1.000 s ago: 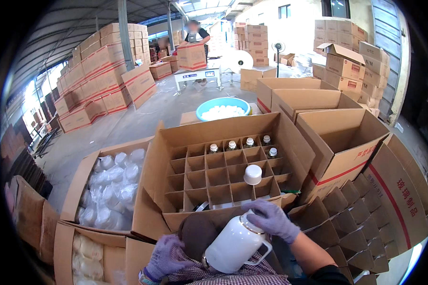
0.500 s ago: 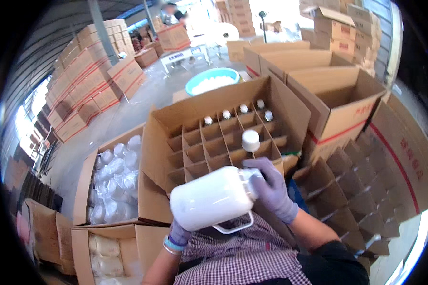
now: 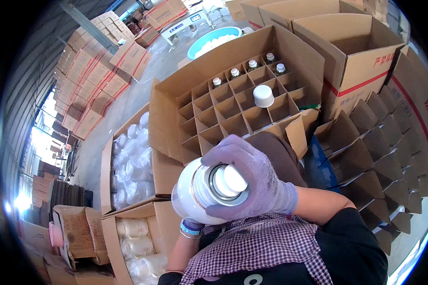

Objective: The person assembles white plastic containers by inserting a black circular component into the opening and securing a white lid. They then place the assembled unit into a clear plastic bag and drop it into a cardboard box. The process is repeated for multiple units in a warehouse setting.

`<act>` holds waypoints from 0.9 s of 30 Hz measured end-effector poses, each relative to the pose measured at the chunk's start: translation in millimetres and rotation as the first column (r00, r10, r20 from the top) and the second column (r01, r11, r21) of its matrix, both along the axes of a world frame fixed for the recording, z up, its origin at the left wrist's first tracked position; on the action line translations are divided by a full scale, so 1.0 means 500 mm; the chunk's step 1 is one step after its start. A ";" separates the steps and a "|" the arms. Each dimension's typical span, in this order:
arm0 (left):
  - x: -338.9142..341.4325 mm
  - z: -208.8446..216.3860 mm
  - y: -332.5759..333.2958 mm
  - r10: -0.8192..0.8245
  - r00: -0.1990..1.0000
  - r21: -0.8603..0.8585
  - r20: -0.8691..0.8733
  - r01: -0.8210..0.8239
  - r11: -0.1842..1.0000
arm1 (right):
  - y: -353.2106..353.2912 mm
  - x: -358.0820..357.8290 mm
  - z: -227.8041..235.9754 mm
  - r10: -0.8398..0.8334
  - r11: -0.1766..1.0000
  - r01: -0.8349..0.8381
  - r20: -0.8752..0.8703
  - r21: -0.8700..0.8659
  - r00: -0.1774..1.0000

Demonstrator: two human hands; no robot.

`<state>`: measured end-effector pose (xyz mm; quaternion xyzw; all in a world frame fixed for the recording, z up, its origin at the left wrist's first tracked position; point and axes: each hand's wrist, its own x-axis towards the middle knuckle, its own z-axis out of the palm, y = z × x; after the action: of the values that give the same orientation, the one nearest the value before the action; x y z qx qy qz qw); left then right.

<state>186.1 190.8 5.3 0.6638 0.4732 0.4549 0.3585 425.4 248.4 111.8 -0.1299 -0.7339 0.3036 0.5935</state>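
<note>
Flask (image 3: 189, 192) has swung round: side-on half a second ago with its base out to the left, now its top end faces up toward the wearer, white stopper (image 3: 229, 180) in plain view at the mouth. A second ago the left hand (image 3: 193, 225) lay apart from it; now only a sliver of that glove shows, below the flask. For the work, I'd judge, the turn brings the flask's top within view and under the right hand (image 3: 266, 178), handling centred on that end. Right hand: curled partway closed round the flask's neck, digits on the far and near sides, palm to the right of the stopper, back of the glove up, forearm in from the right. Left hand: grip and spread cannot be told, flask in the way; wrist comes up from below. Beyond the right hand, divided carton (image 3: 207, 67); a white cap (image 3: 263, 97) stands above its dividers, still off the flask, support hidden. Five bottles (image 3: 234, 73) farther out in its far cells. Left of the hands, bagged pieces (image 3: 134, 164), well apart.
</note>
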 end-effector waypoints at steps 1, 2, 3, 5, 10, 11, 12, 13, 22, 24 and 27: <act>0.000 -0.001 -0.006 0.014 1.000 -0.007 0.010 -0.014 1.000 | -0.001 -0.006 -0.002 0.031 0.999 -0.030 -0.019 0.020 0.999; -0.002 0.000 -0.008 0.021 0.999 -0.027 0.026 -0.020 0.999 | -0.001 -0.012 -0.004 0.061 0.997 -0.059 -0.038 0.041 0.997; -0.002 -0.002 -0.010 0.021 0.998 -0.048 0.054 -0.019 0.999 | -0.001 -0.012 0.004 0.075 0.991 -0.074 0.002 0.112 0.997; -0.005 -0.006 -0.014 0.025 0.990 -0.121 0.141 -0.007 0.993 | -0.017 -0.026 -0.010 0.074 0.994 -0.074 -0.003 0.081 0.997; -0.056 0.012 0.012 0.208 0.644 -0.453 0.736 0.241 0.858 | 0.039 -0.016 -0.053 0.062 0.996 -0.064 -0.029 -0.065 0.998; -0.065 0.011 0.010 0.256 0.539 -0.467 0.802 0.300 0.832 | 0.053 -0.022 -0.068 0.011 0.997 -0.014 -0.042 -0.071 0.999; -0.072 0.008 0.002 0.266 0.446 -0.439 0.854 0.347 0.829 | 0.064 -0.028 -0.073 -0.002 1.000 0.002 -0.013 -0.010 1.000; -0.075 -0.001 -0.007 0.238 0.374 -0.386 0.896 0.393 0.835 | 0.078 -0.036 -0.075 -0.020 0.998 0.019 0.008 0.055 1.000; -0.128 -0.052 -0.060 0.413 0.510 -0.527 0.755 0.095 0.845 | 0.524 0.054 -0.209 -0.503 0.806 0.426 0.855 0.412 0.126; -0.121 -0.044 -0.050 0.441 0.489 -0.528 0.752 0.046 0.848 | 0.611 0.106 -0.316 -0.200 0.760 0.642 0.977 0.105 0.077; -0.137 -0.035 -0.045 0.486 0.497 -0.519 0.719 -0.083 0.851 | 0.548 0.106 -0.281 -0.083 0.891 0.427 0.868 -0.155 0.489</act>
<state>117.6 168.1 -12.0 0.1850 0.4374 0.6541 0.5887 478.2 522.5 -28.6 -0.4729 -0.8322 0.2346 0.1698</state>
